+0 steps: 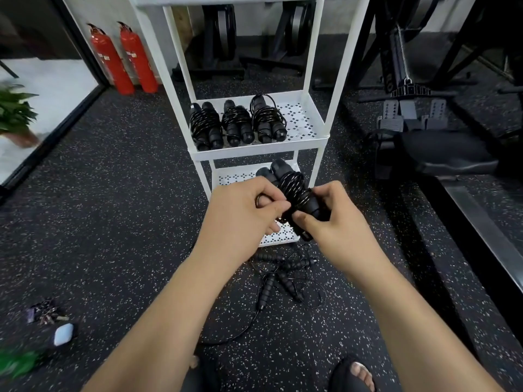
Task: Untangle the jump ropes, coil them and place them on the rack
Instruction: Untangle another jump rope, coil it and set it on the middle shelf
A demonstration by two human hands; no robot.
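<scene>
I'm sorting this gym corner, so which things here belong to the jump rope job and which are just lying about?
Job: held rope, gripped by left hand and right hand; three shelved ropes; tangled floor ropes; rack.
Lying about: fire extinguishers; keys; pale case; plant.

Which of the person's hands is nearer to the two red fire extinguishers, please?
Left. The left hand grips the coiled jump rope on the side toward the fire extinguishers at far left; the right hand holds the rope's far side.
</scene>
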